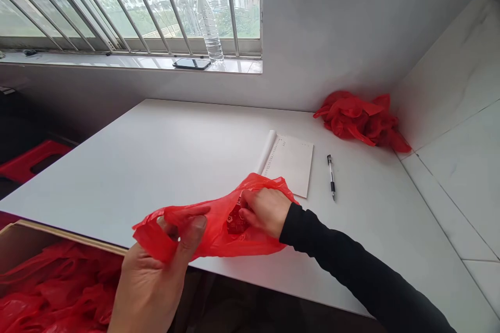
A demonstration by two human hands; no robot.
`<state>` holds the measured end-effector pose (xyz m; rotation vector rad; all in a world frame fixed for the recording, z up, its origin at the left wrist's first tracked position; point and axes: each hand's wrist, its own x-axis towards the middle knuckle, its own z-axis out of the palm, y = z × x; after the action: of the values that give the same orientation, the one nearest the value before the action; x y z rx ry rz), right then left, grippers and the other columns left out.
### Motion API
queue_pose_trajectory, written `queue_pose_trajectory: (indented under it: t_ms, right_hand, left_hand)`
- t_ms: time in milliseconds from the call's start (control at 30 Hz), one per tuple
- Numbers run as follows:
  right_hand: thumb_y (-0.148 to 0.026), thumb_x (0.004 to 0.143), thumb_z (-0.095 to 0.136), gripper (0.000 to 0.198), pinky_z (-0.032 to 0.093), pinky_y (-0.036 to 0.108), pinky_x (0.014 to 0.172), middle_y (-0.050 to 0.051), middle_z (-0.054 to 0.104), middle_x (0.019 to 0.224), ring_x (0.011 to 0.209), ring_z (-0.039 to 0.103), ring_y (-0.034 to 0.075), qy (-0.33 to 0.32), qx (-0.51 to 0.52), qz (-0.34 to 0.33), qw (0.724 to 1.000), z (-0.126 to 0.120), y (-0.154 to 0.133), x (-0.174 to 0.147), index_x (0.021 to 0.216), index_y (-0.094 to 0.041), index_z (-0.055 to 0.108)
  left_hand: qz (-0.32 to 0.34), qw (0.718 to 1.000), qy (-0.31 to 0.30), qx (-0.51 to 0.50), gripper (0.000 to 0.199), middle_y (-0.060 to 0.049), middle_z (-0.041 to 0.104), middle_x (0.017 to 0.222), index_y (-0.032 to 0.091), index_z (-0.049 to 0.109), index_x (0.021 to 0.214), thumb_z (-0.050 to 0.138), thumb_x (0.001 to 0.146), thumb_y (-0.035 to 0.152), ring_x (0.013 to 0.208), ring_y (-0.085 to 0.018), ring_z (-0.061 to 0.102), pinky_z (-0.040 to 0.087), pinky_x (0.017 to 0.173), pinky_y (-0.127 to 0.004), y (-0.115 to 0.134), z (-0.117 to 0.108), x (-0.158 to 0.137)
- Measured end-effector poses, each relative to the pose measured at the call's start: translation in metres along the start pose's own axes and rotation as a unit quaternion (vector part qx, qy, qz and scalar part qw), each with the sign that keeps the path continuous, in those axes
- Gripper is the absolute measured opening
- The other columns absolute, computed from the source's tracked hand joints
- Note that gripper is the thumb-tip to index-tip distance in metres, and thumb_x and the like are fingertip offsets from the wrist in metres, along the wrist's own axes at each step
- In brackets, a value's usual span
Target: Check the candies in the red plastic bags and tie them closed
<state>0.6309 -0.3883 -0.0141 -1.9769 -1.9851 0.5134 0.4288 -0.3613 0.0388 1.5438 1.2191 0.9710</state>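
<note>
A thin red plastic bag (216,234) is stretched out over the front edge of the white table. My left hand (164,260) is closed on its left end, with the thumb on top and the fingers through the folds. My right hand (269,210), in a black sleeve, reaches into the bag's opening with curled fingers. At those fingertips is a dark red packet (235,220) with a pale printed pattern. Most of the packet lies hidden inside the bag and behind my hand.
A notepad (292,158) with a folded-back cover and a pen (331,177) lie beyond the bag. Crumpled red bags (359,117) sit in the far right corner. A cardboard box (62,237) of red bags stands lower left. A bottle (210,26) and phone (191,64) rest on the windowsill.
</note>
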Motion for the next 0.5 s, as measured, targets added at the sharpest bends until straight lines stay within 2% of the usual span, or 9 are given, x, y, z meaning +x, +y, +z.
queue_pose_trajectory:
  t_ms: [67, 167, 233, 333, 433, 500]
  right_hand:
    - [-0.029, 0.097, 0.048, 0.017, 0.031, 0.027, 0.056, 0.003, 0.067, 0.08, 0.067, 0.058, 0.016, 0.022, 0.026, 0.016, 0.999, -0.002, 0.002, 0.0, 0.097, -0.018, 0.061]
    - [-0.028, 0.099, 0.043, 0.026, 0.032, 0.027, 0.056, 0.002, 0.064, 0.074, 0.063, 0.053, 0.014, 0.059, 0.062, 0.017, 0.996, -0.003, 0.001, 0.001, 0.085, -0.018, 0.061]
    - [-0.026, 0.101, 0.04, 0.032, 0.034, 0.026, 0.056, 0.001, 0.061, 0.07, 0.06, 0.051, 0.012, 0.07, 0.09, 0.008, 0.993, -0.003, 0.0, 0.001, 0.079, -0.017, 0.061]
    - [-0.021, 0.099, 0.041, 0.027, 0.037, 0.024, 0.06, 0.002, 0.063, 0.077, 0.066, 0.054, 0.012, 0.083, 0.121, -0.009, 0.989, -0.002, -0.003, 0.001, 0.082, -0.017, 0.061]
    - [-0.022, 0.098, 0.043, 0.024, 0.037, 0.024, 0.059, 0.002, 0.064, 0.078, 0.066, 0.055, 0.012, 0.048, 0.109, -0.023, 0.993, -0.005, -0.007, -0.003, 0.082, -0.017, 0.061]
    - [-0.028, 0.098, 0.047, 0.023, 0.034, 0.026, 0.054, 0.002, 0.063, 0.073, 0.06, 0.053, 0.013, -0.01, 0.054, -0.036, 0.998, -0.009, -0.01, -0.008, 0.086, -0.018, 0.063]
  left_hand:
    - [-0.03, 0.996, -0.029, -0.072, 0.032, -0.004, 0.071, 0.084, 0.026, 0.075, 0.097, 0.083, 0.07, 0.042, 0.091, -0.027, 0.07, 0.061, 0.082, -0.033, 0.002, -0.001, 0.001]
    - [-0.087, 0.976, -0.072, -0.187, 0.039, -0.007, 0.071, 0.099, 0.027, 0.073, 0.103, 0.086, 0.067, 0.035, 0.088, -0.027, 0.07, 0.063, 0.071, -0.033, 0.002, -0.005, 0.003]
    - [-0.114, 0.968, -0.077, -0.208, 0.037, -0.006, 0.07, 0.097, 0.027, 0.072, 0.101, 0.086, 0.067, 0.033, 0.082, -0.024, 0.07, 0.062, 0.064, -0.029, -0.001, -0.007, 0.003]
    - [-0.118, 0.971, -0.08, -0.19, 0.025, -0.002, 0.067, 0.084, 0.026, 0.07, 0.089, 0.083, 0.071, 0.038, 0.07, -0.019, 0.066, 0.059, 0.058, -0.026, -0.007, -0.01, 0.0]
    - [-0.11, 0.976, -0.067, -0.176, 0.024, 0.0, 0.061, 0.07, 0.025, 0.067, 0.075, 0.08, 0.074, 0.045, 0.061, -0.015, 0.061, 0.057, 0.053, -0.023, -0.014, -0.012, -0.002]
    - [-0.115, 0.976, -0.014, -0.186, 0.026, 0.001, 0.064, 0.073, 0.026, 0.068, 0.075, 0.082, 0.071, 0.047, 0.065, -0.015, 0.064, 0.057, 0.052, -0.021, -0.018, -0.013, -0.005]
